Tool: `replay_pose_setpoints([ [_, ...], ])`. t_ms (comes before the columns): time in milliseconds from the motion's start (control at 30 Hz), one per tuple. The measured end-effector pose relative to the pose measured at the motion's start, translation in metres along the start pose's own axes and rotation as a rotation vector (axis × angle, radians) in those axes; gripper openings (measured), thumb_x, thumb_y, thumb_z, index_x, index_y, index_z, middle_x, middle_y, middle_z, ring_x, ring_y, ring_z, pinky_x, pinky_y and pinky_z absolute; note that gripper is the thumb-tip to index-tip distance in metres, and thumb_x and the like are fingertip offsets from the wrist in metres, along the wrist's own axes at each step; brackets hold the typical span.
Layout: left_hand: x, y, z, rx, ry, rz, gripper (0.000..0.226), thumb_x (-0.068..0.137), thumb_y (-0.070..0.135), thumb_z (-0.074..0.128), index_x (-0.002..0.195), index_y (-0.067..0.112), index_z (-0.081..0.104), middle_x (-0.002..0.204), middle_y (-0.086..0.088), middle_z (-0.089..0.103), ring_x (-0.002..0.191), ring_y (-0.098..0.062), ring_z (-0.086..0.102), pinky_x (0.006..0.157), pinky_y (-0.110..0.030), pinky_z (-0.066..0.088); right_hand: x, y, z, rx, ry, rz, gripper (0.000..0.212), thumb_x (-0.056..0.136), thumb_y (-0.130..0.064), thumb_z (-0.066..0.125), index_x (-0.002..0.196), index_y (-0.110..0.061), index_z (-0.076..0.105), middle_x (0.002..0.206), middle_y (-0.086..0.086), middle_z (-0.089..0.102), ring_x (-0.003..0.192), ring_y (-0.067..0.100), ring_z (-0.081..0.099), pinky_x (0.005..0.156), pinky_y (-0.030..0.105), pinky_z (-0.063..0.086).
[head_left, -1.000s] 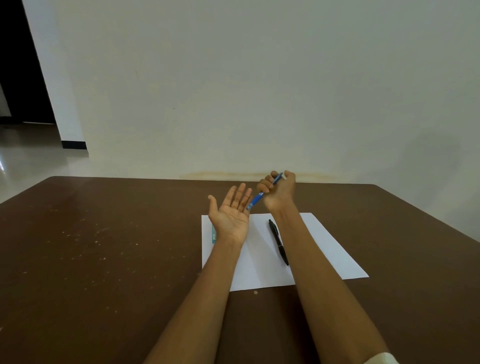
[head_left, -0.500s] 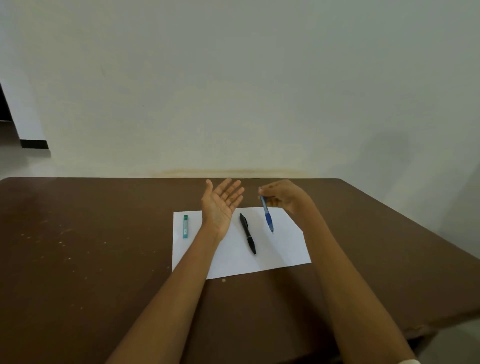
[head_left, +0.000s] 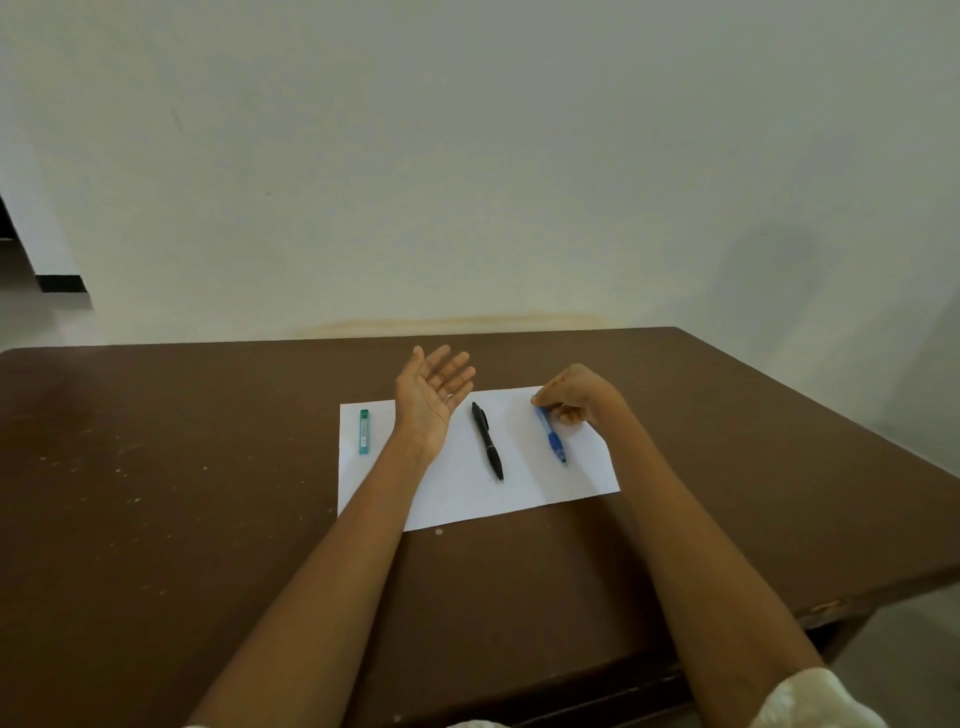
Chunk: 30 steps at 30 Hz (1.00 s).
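My right hand (head_left: 576, 400) pinches the blue pen (head_left: 555, 441) by its top, nearly laid on the paper (head_left: 467, 499) beside the black pen (head_left: 487, 441), so only letting go seems left, my left hand (head_left: 434, 389) spread palm-up.

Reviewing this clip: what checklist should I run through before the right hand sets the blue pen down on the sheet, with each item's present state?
1. Right hand pinches the upper end of the blue pen: ok.
2. Blue pen is over the white sheet, not the bare table: ok.
3. Blue pen's tip touches the sheet: cannot tell.
4. Black pen lies on the sheet, apart from the blue pen: ok.
5. Left hand is open, palm up, away from the blue pen: ok.
6. Green case lies near the sheet's left edge, out of the way: ok.
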<state>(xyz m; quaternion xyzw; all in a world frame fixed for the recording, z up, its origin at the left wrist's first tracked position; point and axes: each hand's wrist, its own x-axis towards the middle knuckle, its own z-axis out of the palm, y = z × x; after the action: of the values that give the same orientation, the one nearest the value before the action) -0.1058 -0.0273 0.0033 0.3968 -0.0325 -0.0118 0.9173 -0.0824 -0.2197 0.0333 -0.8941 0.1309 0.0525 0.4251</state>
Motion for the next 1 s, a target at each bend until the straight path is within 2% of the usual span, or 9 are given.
replay_pose_setpoints([
  [133,0.000,0.001,0.000,-0.015,0.014,0.004,0.039,0.097,0.036,0.039,0.119,0.008,0.054,0.102,-0.009,0.066,0.095,-0.026,0.063,0.095,-0.038,0.046,-0.001,0.001,-0.001,-0.062,0.011,-0.012,0.019,0.084,-0.018,0.070,0.083,-0.002,0.059,0.068,0.007,0.051,0.053,0.014,0.041,0.052,0.022,0.040],
  [233,0.000,0.002,0.000,-0.024,0.030,0.014,0.038,0.097,0.034,0.040,0.120,0.008,0.054,0.101,-0.009,0.066,0.095,-0.025,0.063,0.094,-0.038,0.046,-0.003,-0.004,-0.004,-0.085,0.064,-0.111,0.028,0.085,-0.025,0.070,0.093,0.001,0.065,0.093,0.009,0.061,0.072,0.020,0.057,0.061,0.025,0.044],
  [300,0.000,0.002,-0.001,-0.033,0.043,0.021,0.037,0.097,0.032,0.040,0.120,0.007,0.055,0.100,-0.009,0.066,0.094,-0.026,0.063,0.093,-0.037,0.048,-0.008,-0.015,-0.004,-0.081,0.055,-0.197,0.029,0.084,-0.027,0.070,0.069,-0.004,0.060,0.081,0.007,0.061,0.058,0.015,0.051,0.052,0.022,0.040],
  [367,0.000,0.003,-0.002,-0.036,0.062,0.038,0.035,0.097,0.030,0.041,0.119,0.007,0.056,0.099,-0.009,0.066,0.093,-0.025,0.064,0.089,-0.036,0.050,-0.016,-0.031,0.002,-0.153,-0.018,-0.234,0.034,0.083,-0.030,0.071,0.065,-0.006,0.056,0.064,0.002,0.051,0.046,0.010,0.036,0.045,0.020,0.033],
  [500,-0.001,0.003,-0.003,0.024,0.142,0.109,0.031,0.097,0.023,0.042,0.118,0.006,0.057,0.096,-0.009,0.066,0.087,-0.024,0.065,0.080,-0.033,0.054,-0.025,-0.050,0.031,-0.358,-0.178,-0.190,0.037,0.081,-0.034,0.073,0.088,-0.003,0.056,0.076,0.007,0.059,0.052,0.014,0.047,0.053,0.023,0.045],
  [633,-0.001,0.004,0.001,0.112,0.222,0.144,0.022,0.094,0.013,0.044,0.107,0.006,0.061,0.086,-0.009,0.066,0.076,-0.023,0.064,0.073,-0.033,0.056,-0.027,-0.053,0.050,-0.409,-0.211,-0.147,0.033,0.079,-0.029,0.075,0.082,-0.004,0.054,0.080,0.009,0.063,0.057,0.017,0.059,0.064,0.027,0.055],
  [733,0.001,0.000,0.003,0.313,0.303,0.179,0.026,0.092,0.002,0.039,0.104,0.006,0.062,0.081,-0.008,0.063,0.067,-0.020,0.060,0.065,-0.031,0.056,-0.027,-0.056,0.049,-0.346,-0.213,-0.129,0.020,0.083,-0.017,0.069,0.084,-0.002,0.056,0.071,0.010,0.063,0.054,0.019,0.062,0.066,0.029,0.057],
  [833,0.004,-0.004,0.003,0.550,0.337,0.282,0.027,0.092,0.000,0.038,0.103,0.009,0.061,0.082,-0.003,0.062,0.066,-0.015,0.060,0.057,-0.023,0.054,-0.028,-0.061,0.043,-0.150,-0.191,-0.150,0.015,0.087,-0.014,0.059,0.086,0.001,0.060,0.076,0.015,0.065,0.053,0.019,0.060,0.064,0.028,0.056],
  [1000,0.001,-0.005,0.008,0.666,0.265,0.312,0.015,0.095,0.020,0.048,0.093,0.015,0.063,0.082,-0.005,0.066,0.070,-0.017,0.065,0.050,-0.024,0.055,-0.032,-0.067,0.033,0.242,-0.262,-0.282,0.020,0.089,-0.013,0.062,0.096,0.005,0.068,0.082,0.013,0.069,0.064,0.016,0.065,0.055,0.019,0.056],
])
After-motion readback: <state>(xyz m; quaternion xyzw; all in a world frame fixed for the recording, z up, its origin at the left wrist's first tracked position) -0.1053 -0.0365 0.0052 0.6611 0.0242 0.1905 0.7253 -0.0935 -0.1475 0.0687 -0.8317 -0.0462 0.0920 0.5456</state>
